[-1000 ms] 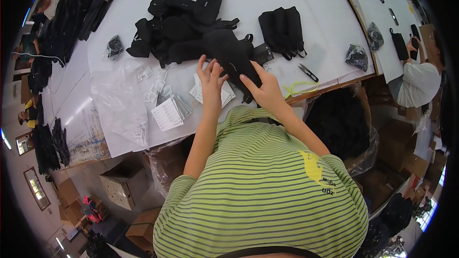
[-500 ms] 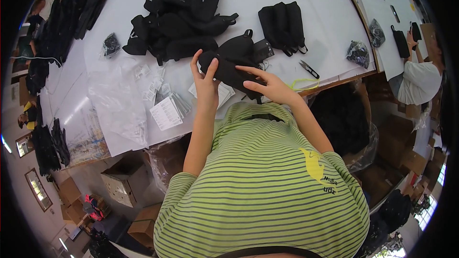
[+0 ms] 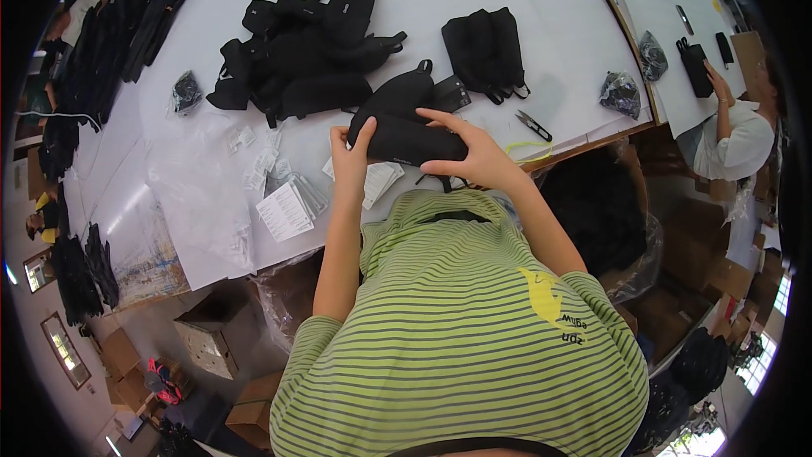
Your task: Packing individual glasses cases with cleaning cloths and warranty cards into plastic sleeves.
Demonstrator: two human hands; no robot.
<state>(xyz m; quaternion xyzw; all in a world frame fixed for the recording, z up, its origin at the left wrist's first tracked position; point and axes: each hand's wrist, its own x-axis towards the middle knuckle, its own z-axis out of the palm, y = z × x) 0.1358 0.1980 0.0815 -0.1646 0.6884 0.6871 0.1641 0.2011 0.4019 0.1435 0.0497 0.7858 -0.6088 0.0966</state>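
Here at the centre of the frame, I've got one black pouch (image 3: 408, 139) lying crosswise between my two hands: my left hand (image 3: 348, 151) pinches its left end, thumb on top, and my right hand (image 3: 478, 155) grips the right end, fingers spread along the upper edge and thumb below. Another looped pouch (image 3: 399, 91) lies just behind it, with a dark card (image 3: 451, 95) at its side. Up at upper centre-left, a loose heap (image 3: 313, 51) of black pouches; right of that, a small, neater group (image 3: 484, 46) set apart. So one's in hand and many lie out of it, but which are finished, I can't tell; the groups look alike. White paper labels (image 3: 288, 210) sit lower left of my hands, snips (image 3: 534, 125) to the right, neither in my grip.

Now the hard parts: the pouch's underside is hidden, several of my fingertips vanish behind it, black overlaps black so the heap defies counting, and the fisheye rim cuts off both sides.
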